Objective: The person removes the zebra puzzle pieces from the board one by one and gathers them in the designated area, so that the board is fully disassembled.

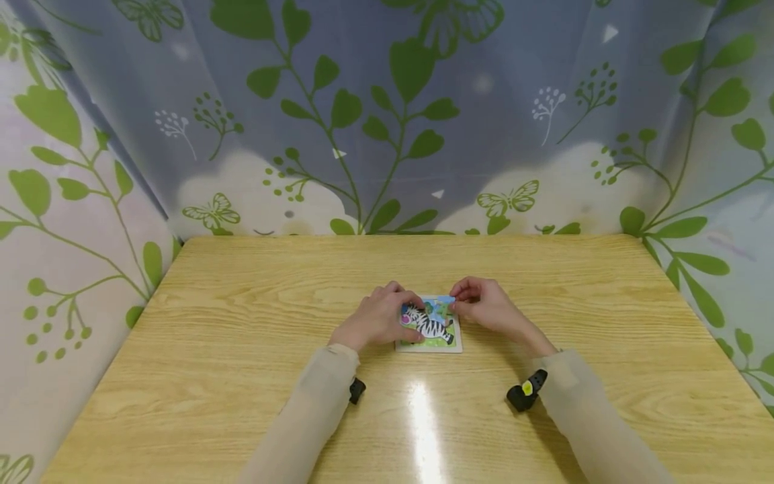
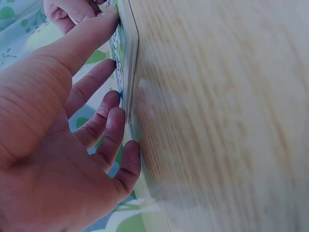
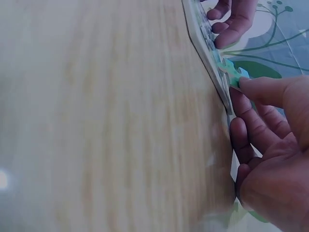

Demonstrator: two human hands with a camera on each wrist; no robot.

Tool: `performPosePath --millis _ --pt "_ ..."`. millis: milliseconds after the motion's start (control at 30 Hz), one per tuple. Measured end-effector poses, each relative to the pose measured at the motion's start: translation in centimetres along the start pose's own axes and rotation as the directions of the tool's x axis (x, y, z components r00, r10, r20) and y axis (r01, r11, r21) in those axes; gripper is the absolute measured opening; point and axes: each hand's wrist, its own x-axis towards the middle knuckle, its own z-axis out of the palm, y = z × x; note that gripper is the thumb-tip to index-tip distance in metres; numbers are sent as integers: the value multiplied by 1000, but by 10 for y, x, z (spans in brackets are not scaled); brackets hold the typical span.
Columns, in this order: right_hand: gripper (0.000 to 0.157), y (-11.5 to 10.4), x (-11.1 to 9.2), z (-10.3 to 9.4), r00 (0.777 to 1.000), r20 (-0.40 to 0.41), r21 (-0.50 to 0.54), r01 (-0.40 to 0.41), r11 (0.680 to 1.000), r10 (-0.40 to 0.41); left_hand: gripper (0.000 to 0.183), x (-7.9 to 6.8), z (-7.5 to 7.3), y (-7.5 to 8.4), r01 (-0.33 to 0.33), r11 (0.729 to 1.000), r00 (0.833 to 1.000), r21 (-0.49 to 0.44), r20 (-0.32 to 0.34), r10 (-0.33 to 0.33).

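A small zebra jigsaw puzzle (image 1: 431, 327) in a pale, flat frame lies on the table. My left hand (image 1: 377, 316) rests over its left side, the thumb and fingertips touching the picture. The left wrist view shows these fingers loosely spread along the frame's edge (image 2: 130, 63). At the puzzle's upper right corner, my right hand (image 1: 488, 307) pinches a green and blue jigsaw piece (image 3: 232, 73) between thumb and forefinger. That piece is tilted up from the board, with its notched edge showing. Part of the zebra picture is hidden under the left hand.
The light wooden table (image 1: 254, 296) stretches around the puzzle on every side. A leaf-patterned curtain (image 1: 387, 121) hangs along its back and sides. Black wrist straps (image 1: 527, 391) show at both cuffs.
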Motion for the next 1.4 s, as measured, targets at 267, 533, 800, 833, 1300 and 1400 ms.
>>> performPosePath --millis 267,533,800,833,1300,1400 --pt "21 2 -2 -7 998 -70 2 -12 1000 13 54 -2 -2 2 12 1000 1000 -6 2 -12" --pt "18 10 -4 -32 993 -118 -60 1 998 -8 54 -4 0 1 7 1000 1000 -25 -2 -7" --pt "19 15 2 -58 988 -151 -158 7 987 -31 54 -3 1 -1 8 1000 1000 -22 -4 -8" --pt "19 16 3 -60 988 -154 -165 1 986 -27 54 -3 1 -1 9 1000 1000 -22 -4 -9" --pt "22 29 11 -74 985 -174 -227 -43 973 3 54 -3 2 -1 13 1000 1000 -14 -5 -13" --pt "22 31 13 -75 984 -180 -234 -42 971 -1 54 -3 1 -1 13 1000 1000 -17 -4 -13"
